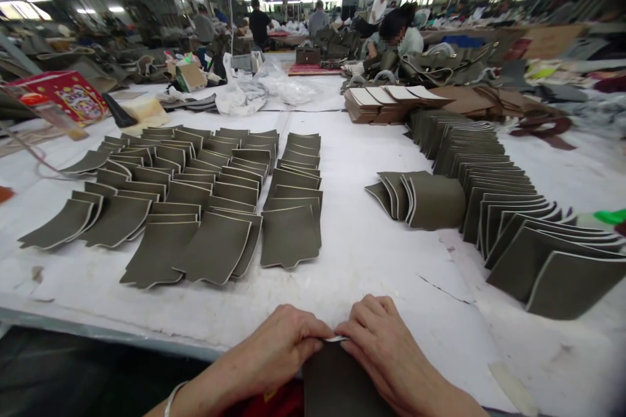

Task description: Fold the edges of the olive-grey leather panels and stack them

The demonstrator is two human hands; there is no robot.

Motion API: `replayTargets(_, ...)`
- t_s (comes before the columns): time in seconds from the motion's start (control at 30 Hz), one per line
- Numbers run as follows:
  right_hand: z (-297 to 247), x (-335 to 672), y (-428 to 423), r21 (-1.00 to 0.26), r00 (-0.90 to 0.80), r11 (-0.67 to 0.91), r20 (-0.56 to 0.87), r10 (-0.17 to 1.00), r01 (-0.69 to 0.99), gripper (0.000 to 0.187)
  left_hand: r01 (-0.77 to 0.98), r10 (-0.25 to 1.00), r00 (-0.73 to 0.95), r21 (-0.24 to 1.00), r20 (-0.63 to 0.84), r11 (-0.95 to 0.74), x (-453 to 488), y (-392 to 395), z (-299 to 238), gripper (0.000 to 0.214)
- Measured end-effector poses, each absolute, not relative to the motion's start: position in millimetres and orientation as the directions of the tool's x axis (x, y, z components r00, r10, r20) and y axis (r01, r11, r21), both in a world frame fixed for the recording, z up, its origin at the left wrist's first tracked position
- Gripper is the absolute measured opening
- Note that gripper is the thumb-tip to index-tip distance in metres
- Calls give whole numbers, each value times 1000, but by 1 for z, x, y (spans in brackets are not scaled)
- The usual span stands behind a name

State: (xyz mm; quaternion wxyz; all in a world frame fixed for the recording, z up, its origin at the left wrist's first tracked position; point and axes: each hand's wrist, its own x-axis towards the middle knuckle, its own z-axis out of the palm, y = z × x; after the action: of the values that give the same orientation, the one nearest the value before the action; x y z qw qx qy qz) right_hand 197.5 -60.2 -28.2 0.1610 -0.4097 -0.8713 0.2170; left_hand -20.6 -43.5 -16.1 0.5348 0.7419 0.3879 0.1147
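Observation:
My left hand (281,352) and my right hand (386,345) meet at the near edge of the white table (362,254). Both pinch the top edge of one olive-grey leather piece (337,384), which hangs toward me below the hands. A thin pale strip shows at that edge between my fingertips. Rows of the same olive-grey pieces (195,201) lie overlapped on the table ahead and to the left. A small curled bundle of pieces (420,198) sits to the right of centre.
A long fanned stack of grey pieces (493,188) runs along the right side. Tan pieces (391,102), plastic bags (244,94) and a red box (68,96) lie at the back. Other people work at far tables. A crack (445,290) marks the table cover.

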Motion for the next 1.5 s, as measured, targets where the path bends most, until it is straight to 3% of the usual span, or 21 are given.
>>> replayTargets(0.2, -28, 200, -60, -514, -580, 515, 40, 813, 686, 14, 521, 734, 636, 834, -238, -181, -17, -42, -17, 17)
replayTargets(0.47, -16, 204, -54, -588, -602, 439, -104, 792, 679, 25, 497, 754, 595, 865, -279, -73, -12, -43, -18, 14)
replayTargets(0.77, -13, 206, -50, -643, -601, 374, -169, 782, 668, 10, 562, 756, 595, 814, -275, -146, -12, -47, -8, 18)
replayTargets(1.0, -17, 209, -47, -755, -568, 280, -145, 810, 593, 10, 593, 772, 555, 798, -309, -107, -12, -46, -7, 19)
replayTargets(1.17, -25, 214, -54, -798, -578, 279, -104, 810, 534, 10, 551, 739, 617, 819, -271, -160, -1, -45, -2, 14)
replayTargets(1.5, -22, 239, -54, -785, -637, 390, -8, 771, 481, 44, 559, 767, 576, 821, -283, -117, -5, -51, -18, 14)
